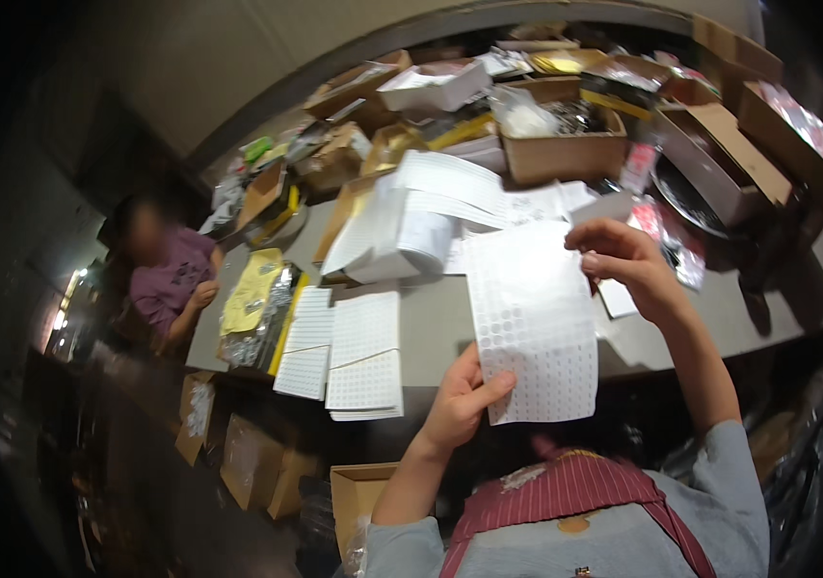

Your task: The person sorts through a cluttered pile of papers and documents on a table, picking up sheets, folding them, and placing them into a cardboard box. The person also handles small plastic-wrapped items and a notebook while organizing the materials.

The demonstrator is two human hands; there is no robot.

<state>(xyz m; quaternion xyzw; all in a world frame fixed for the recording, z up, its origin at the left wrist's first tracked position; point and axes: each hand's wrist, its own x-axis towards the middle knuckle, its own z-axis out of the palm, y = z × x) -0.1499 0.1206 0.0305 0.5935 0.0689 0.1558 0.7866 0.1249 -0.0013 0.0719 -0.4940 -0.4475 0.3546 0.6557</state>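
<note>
My left hand grips a white sheet of small round stickers at its lower left edge, thumb on the front. Some rows of circles stand out more strongly than the rest. By the sheet's upper right edge, my right hand has thumb and forefinger drawn together in a pinch; whatever is between them is too small to tell. Left of the sheet lie two stacks of printed white paper, a wider stack and a narrower stack, each with a thin band across. Behind them, long printed sheets curl over the table.
Cardboard boxes of bagged parts crowd the back of the grey table. A yellow paper and clear bags lie at the left. Beyond that edge sits a person in a purple shirt. Open cartons stand below the table's front edge.
</note>
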